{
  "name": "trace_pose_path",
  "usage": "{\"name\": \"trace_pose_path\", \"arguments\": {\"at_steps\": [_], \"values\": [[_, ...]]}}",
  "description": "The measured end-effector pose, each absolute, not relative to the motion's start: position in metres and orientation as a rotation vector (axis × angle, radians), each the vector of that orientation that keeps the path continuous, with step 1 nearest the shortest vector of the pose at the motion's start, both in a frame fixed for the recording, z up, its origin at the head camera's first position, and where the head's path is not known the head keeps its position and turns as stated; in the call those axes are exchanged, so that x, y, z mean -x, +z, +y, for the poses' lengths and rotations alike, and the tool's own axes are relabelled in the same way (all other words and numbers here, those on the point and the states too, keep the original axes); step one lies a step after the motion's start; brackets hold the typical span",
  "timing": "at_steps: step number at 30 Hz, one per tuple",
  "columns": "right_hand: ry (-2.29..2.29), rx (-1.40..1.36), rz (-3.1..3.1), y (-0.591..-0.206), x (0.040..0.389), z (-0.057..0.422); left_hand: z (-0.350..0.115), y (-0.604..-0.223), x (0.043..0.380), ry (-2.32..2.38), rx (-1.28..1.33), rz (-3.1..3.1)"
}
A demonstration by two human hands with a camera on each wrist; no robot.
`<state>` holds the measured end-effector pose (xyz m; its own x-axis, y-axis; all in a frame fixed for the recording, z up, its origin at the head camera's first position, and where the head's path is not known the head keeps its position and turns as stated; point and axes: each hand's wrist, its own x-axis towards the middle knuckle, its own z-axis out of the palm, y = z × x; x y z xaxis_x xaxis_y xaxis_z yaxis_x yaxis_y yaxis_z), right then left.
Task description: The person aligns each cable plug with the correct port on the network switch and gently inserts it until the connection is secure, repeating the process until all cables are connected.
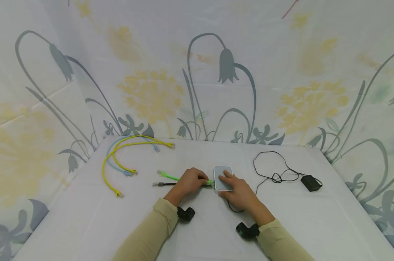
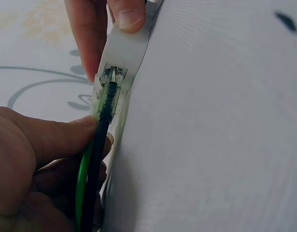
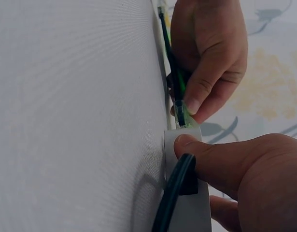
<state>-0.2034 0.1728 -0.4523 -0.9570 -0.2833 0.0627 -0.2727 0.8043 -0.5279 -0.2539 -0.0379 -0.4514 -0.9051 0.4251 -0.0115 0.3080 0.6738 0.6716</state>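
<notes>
A small white box with a grey top (image 1: 220,172), like a network router, lies in front of me. My right hand (image 1: 240,194) holds it, fingers over the top and thumb against its near side. My left hand (image 1: 191,181) pinches a green network cable (image 1: 169,177) by its clear plug at the box's left side. Beside it runs a black network cable (image 1: 164,184); its plug (image 2: 109,99) sits at the port opening in the left wrist view, overlapping the green one. In the right wrist view, a black power cord (image 3: 171,200) enters the box beside my right thumb.
Two yellow network cables (image 1: 104,163) and a light blue one (image 1: 113,166) lie at the back left. A black power adapter (image 1: 311,183) rests on the right, its thin cord (image 1: 255,168) looped towards the box. Flowered cloth (image 1: 203,90) hangs behind the white table (image 1: 86,221).
</notes>
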Motion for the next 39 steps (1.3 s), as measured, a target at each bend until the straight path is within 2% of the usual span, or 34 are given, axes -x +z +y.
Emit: {"name": "trace_pose_path", "arguments": {"at_steps": [29,39], "values": [[-0.846,0.480,2.971,-0.4575,0.2056,0.1754,-0.0380,-0.4531,0.2504,1.043,-0.564,2.725],[-0.862,0.497,2.974,-0.4598,0.2065,0.1764,-0.0399,-0.4531,0.2504,1.009,-0.634,2.736]]}}
